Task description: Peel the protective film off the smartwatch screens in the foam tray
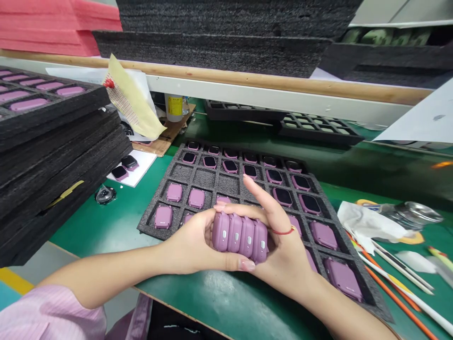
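Several purple smartwatch cases (239, 238) stand side by side in a row between my hands, their side buttons facing me. My left hand (187, 243) wraps the row from the left, with the thumb along the lower front and the fingers behind. From the right, my right hand (286, 255) cups the same row, its index finger stretched up and a red string on it. Beneath lies a black foam tray (204, 178). Its far rows hold watches with dark screens up (274, 176); nearer ones lie purple back up (163, 216). My hands hide some of the middle compartments.
Stacked black foam trays (60, 156) rise at the left. Two watches (130, 163) lie on white paper beside them. To the right are a white cloth (371, 224), a glass jar (419, 215) and several sticks or pens (399, 283). A shelf edge (247, 89) crosses behind.
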The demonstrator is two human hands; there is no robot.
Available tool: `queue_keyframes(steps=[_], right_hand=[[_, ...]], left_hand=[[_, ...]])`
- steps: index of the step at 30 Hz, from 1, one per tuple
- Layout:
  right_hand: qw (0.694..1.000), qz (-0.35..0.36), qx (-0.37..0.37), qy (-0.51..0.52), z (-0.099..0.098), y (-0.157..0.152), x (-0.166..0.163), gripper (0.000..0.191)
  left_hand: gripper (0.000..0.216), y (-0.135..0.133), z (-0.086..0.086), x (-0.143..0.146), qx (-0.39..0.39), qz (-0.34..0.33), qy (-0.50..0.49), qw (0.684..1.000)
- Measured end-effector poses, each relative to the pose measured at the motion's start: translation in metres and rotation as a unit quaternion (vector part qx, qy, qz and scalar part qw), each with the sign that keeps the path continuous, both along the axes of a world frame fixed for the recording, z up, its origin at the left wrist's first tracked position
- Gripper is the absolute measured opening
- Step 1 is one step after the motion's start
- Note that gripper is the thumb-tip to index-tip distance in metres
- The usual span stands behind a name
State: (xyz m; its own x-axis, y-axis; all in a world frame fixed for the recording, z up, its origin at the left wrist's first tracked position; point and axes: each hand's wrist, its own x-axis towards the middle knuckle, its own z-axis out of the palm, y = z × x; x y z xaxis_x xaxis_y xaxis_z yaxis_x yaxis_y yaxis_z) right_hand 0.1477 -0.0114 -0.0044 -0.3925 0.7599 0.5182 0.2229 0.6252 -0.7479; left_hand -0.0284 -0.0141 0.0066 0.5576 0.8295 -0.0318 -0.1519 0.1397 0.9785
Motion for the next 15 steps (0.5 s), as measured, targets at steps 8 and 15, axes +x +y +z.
queue_keyframes(steps=[8,15], right_hand=[[1.0,0.008,0.023,-0.004,-0.004,0.005,0.003,0.098],[0.999,0.0,0.04,-0.019,-0.002,0.006,0.003,0.103]], left_hand=[[0.047,-0.001,-0.007,0.0,-0.031,-0.009,-0.05,0.998],[0.05,-0.001,-0.014,-0.002,-0.082,0.002,-0.038,0.996]])
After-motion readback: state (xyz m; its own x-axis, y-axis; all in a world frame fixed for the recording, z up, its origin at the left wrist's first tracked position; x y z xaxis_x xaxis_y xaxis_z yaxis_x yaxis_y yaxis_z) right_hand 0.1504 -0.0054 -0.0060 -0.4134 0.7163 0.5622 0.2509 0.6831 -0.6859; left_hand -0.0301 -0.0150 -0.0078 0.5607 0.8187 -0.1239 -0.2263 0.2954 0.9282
